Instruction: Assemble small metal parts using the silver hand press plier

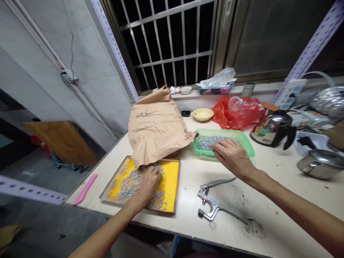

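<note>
My left hand (151, 182) reaches into a shallow tray (177, 186) with a yellow bottom. Its fingers are curled down among small silvery metal pins (130, 186); the fingertips are hidden. Over the near edge of a green plastic basket (245, 141) is my right hand (233, 156), fingers drawn together and pointing left. Anything in its grasp is too small to make out. More small silvery metal pieces (208, 141) lie in the basket. A large brown paper bag (158, 125) rests on the table, its crumpled lower end hanging over the tray's back edge.
Metal hand pliers (212, 208) with spread handles lie in front of the basket. A pink plastic tool (85, 190) is left of the tray. Behind stand a yellow bowl (202, 114) and red plastic bag (236, 113); a kettle (271, 129) and steel pot (321, 164) are at right.
</note>
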### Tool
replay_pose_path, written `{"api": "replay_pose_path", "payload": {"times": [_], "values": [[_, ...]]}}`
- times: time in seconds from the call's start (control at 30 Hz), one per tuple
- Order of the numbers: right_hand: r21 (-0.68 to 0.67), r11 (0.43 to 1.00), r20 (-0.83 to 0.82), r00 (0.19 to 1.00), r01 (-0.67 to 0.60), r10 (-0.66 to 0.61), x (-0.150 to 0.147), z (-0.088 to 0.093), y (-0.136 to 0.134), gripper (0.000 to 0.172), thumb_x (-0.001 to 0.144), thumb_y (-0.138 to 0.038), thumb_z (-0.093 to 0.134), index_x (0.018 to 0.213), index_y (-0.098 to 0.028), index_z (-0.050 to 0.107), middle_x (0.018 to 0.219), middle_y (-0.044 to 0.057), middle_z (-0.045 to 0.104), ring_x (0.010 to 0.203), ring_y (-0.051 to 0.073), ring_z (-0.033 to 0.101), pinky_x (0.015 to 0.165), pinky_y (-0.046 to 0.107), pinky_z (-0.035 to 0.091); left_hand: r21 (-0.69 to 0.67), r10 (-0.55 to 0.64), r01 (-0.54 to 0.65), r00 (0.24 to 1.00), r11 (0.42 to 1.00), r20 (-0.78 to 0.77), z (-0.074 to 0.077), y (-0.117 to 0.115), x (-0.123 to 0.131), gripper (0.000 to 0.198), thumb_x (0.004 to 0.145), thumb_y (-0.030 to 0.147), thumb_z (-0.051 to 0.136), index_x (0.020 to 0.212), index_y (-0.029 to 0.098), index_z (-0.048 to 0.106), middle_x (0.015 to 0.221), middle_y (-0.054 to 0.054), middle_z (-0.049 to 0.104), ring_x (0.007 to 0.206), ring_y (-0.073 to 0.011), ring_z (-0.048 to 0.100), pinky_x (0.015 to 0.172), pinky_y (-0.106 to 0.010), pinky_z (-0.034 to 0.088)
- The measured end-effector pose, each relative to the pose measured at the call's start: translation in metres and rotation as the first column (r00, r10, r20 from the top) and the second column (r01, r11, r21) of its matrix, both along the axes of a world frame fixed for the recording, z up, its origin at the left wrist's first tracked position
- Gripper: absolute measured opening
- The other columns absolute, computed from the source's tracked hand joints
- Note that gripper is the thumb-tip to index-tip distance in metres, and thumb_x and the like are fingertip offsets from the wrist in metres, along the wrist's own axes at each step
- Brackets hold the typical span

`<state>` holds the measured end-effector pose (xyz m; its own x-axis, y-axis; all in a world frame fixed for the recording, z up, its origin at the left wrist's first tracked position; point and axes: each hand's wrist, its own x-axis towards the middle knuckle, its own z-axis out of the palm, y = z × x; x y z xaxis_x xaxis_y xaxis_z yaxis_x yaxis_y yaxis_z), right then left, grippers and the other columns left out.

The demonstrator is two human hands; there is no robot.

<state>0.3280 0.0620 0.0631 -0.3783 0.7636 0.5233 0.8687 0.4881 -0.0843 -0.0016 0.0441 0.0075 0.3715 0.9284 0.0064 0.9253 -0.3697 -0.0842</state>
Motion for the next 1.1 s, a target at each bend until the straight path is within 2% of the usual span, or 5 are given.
{"api": "replay_pose_path", "payload": {"times": [0.13,0.3,0.47,0.67,1.1], "values": [[-0.109,0.988,-0.042,0.992,0.11,-0.115,0.01,0.002,-0.001,0.033,0.087,-0.016,0.05,0.12,-0.017,0.054,0.111,0.012,0.058,0.101,0.025,0.051,0.084,0.037,0.039,-0.001,-0.051,0.051,0.999,0.999,0.01,-0.001,0.011,0.002,0.027,0.085,0.012,0.04,0.07,0.019,0.062,0.087,-0.009,0.061,0.086,-0.0232,0.05,0.072,-0.035,0.039],[-0.408,0.911,-0.125,0.992,-0.059,0.008,0.005,-0.03,-0.059,0.018,0.088,-0.021,0.051,0.103,-0.022,0.062,0.096,0.004,0.062,0.088,0.018,0.056,0.079,0.031,0.042,-0.048,-0.094,0.096,0.995,0.994,0.029,-0.004,0.033,-0.005,0.027,0.083,0.017,0.039,0.068,0.018,0.061,0.085,-0.01,0.062,0.086,-0.025,0.054,0.074,-0.036,0.041],[-0.622,0.783,-0.072,0.996,-0.005,-0.05,0.013,-0.059,-0.116,0.011,0.087,-0.02,0.052,0.087,-0.018,0.062,0.091,0.005,0.059,0.085,0.018,0.056,0.077,0.028,0.042,-0.083,0.045,-0.016,0.93,0.996,0.365,0.013,0.027,0.01,0.023,0.08,0.035,0.045,0.073,0.019,0.061,0.079,-0.005,0.064,0.078,-0.0215,0.059,0.071,-0.031,0.044],[-0.665,0.742,0.007,0.994,0.086,-0.108,0.02,-0.077,-0.132,0.016,0.09,-0.014,0.044,0.092,-0.017,0.059,0.092,0.006,0.057,0.086,0.017,0.053,0.076,0.028,0.04,-0.672,0.515,0.01,0.635,0.74,0.576,0.004,-0.033,0.092,0.033,0.071,0.049,0.053,0.071,0.017,0.06,0.044,0.006,0.047,0.035,-0.0099,0.044,0.037,-0.021,0.034],[-0.572,0.819,-0.02,0.997,0.048,-0.073,0.024,-0.098,-0.133,0.013,0.091,-0.013,0.044,0.09,-0.017,0.057,0.091,0.005,0.056,0.081,0.017,0.051,0.07,0.027,0.036,-0.745,0.601,-0.031,0.615,0.666,0.511,-0.023,-0.051,0.128,0.04,0.069,0.055,0.058,0.069,0.015,0.061,0.036,0.006,0.047,0.029,-0.0085,0.04,0.036,-0.02,0.029]]}}
